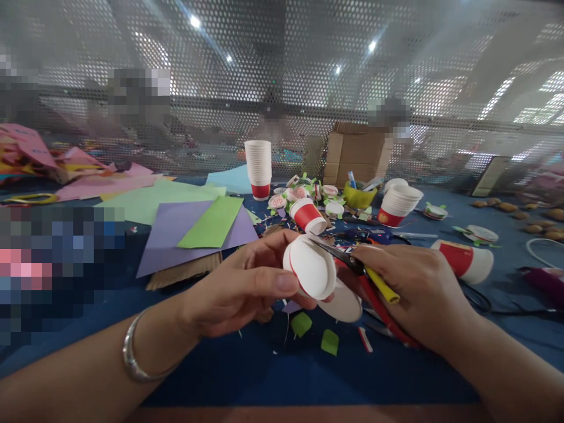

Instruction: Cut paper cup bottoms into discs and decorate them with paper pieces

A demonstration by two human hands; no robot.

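Observation:
My left hand (255, 276) is closed around a white paper cup bottom (312, 267) with a red edge, its flat round face turned toward me. My right hand (409, 288) grips scissors (374, 288) with red and yellow handles. The dark blades meet the upper right rim of the cup piece. Just below hangs or lies a pale cut cup part (343, 302), partly hidden behind the piece. Green paper bits (329, 342) and a red-and-white strip (365, 339) lie on the blue cloth beneath. A red-and-white paper cup (308, 215) rests on its side just beyond my hands.
Stacked cups (258, 167) stand at the back, with more cups (399, 202) to their right. Purple paper (163, 235) and green paper (214, 223) lie left. Behind the small paper turtles (299, 191) stands a cardboard box (356, 155). A cup (465, 260) lies at right.

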